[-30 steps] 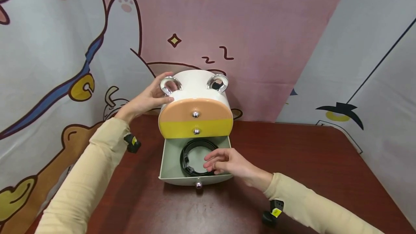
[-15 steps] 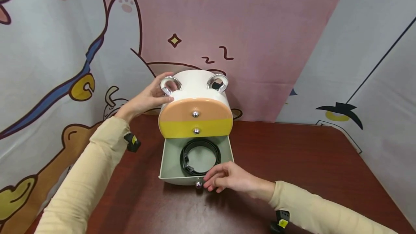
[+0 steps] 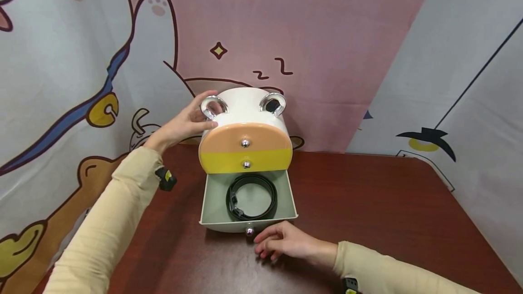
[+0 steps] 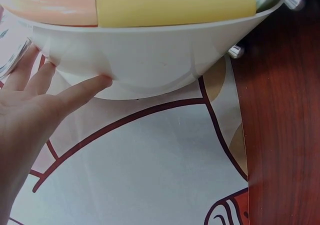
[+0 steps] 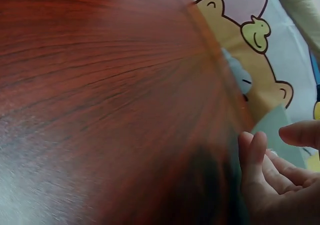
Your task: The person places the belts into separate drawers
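A small white drawer box (image 3: 247,105) with two silver ring ears stands at the back of the table. Its upper drawer fronts are orange (image 3: 229,135) and yellow (image 3: 220,162), each with a silver knob. The pale green bottom drawer (image 3: 212,203) is pulled out, and a coiled black cable (image 3: 271,198) lies in it. My left hand (image 3: 184,124) rests on the box's left side; straight, spread fingertips touch the white wall (image 4: 145,60) in the left wrist view. My right hand (image 3: 288,242), loosely curled and holding nothing, hovers just right of the bottom drawer's knob (image 3: 249,231).
The dark red-brown wooden table (image 3: 367,208) extends on both sides and in front of the box. Behind stands a cloth backdrop (image 3: 318,58) with cartoon animals, close to the box's rear and left.
My right hand has drawn back from over the drawer and cable, toward the front, and is now lower beside the knob. The left hand and the box have stayed put.
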{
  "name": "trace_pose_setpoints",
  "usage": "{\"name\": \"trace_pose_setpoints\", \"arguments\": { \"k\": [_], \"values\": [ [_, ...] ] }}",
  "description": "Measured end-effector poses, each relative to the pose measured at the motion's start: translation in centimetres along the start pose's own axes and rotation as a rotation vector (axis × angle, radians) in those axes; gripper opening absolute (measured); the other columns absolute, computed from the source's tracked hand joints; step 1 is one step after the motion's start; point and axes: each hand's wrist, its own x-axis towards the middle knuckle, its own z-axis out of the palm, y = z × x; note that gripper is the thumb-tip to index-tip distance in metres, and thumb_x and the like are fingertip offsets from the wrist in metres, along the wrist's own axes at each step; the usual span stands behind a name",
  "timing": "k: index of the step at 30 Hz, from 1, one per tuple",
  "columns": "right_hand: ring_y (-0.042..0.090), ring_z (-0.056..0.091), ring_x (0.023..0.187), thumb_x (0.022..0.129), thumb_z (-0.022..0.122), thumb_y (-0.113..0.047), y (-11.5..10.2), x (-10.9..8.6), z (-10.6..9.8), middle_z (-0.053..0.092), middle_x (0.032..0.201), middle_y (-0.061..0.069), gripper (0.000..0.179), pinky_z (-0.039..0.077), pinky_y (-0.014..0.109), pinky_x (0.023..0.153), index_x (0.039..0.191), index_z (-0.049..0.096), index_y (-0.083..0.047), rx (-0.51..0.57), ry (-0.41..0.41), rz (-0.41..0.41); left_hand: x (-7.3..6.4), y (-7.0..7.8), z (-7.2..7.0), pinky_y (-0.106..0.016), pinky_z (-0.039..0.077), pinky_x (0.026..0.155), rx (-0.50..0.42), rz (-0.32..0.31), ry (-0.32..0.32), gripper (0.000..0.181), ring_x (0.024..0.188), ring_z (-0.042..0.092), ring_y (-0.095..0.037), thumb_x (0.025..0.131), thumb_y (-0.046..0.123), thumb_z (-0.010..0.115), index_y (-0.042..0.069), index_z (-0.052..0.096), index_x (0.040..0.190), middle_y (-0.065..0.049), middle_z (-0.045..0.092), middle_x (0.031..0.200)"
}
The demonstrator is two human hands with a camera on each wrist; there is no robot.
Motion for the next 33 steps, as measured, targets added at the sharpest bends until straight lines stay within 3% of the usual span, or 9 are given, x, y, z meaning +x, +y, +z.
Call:
{"name": "trace_pose_setpoints", "arguments": {
  "k": [5,16,22,29,33],
  "values": [
    [0.020,0.066,0.081,0.088,0.054,-0.004,1.3,0.4,0.5,0.069,0.096,0.019,0.034,0.052,0.026,0.063,0.115,0.058,0.016,0.023,0.046,0.039,-0.1,0.1,-0.1,-0.032,0.051,0.067,-0.017,-0.042,-0.003,0.078,0.097,0.057,-0.021,0.092,-0.001,0.063,0.027,0.021,0.152,-0.013,0.048,0.120],
    [0.023,0.066,0.082,0.094,0.052,-0.006,2.6,1.7,1.1,0.068,0.098,0.020,0.034,0.052,0.028,0.062,0.120,0.055,0.015,0.062,0.111,0.070,-0.1,-0.1,-0.2,-0.030,0.051,0.066,-0.015,-0.049,0.003,0.078,0.096,0.057,-0.021,0.092,-0.001,0.062,0.027,0.020,0.152,-0.013,0.048,0.120],
    [0.024,0.066,0.082,0.096,0.056,-0.010,2.6,2.2,1.4,0.069,0.099,0.018,0.031,0.050,0.027,0.061,0.117,0.060,0.013,0.058,0.148,0.073,-0.2,0.1,-0.2,-0.037,0.052,0.068,-0.002,-0.083,0.024,0.080,0.098,0.057,-0.024,0.092,-0.001,0.063,0.023,0.017,0.153,-0.015,0.049,0.119],
    [0.015,0.065,0.077,0.098,0.057,-0.018,2.0,2.4,1.8,0.070,0.100,0.018,0.036,0.047,0.023,0.060,0.114,0.061,0.014,0.108,0.187,0.092,-0.2,0.1,-0.2,-0.035,0.052,0.069,0.009,-0.098,0.028,0.080,0.098,0.058,-0.024,0.092,0.000,0.063,0.025,0.018,0.153,-0.015,0.050,0.117],
    [0.011,0.063,0.074,0.098,0.057,-0.024,1.5,2.9,1.3,0.071,0.097,0.017,0.040,0.046,0.022,0.060,0.112,0.063,0.013,0.115,0.259,0.092,-0.2,0.1,-0.1,-0.034,0.052,0.068,0.001,-0.085,0.019,0.080,0.096,0.058,-0.023,0.092,0.000,0.063,0.025,0.017,0.153,-0.015,0.050,0.117]
  ]
}}
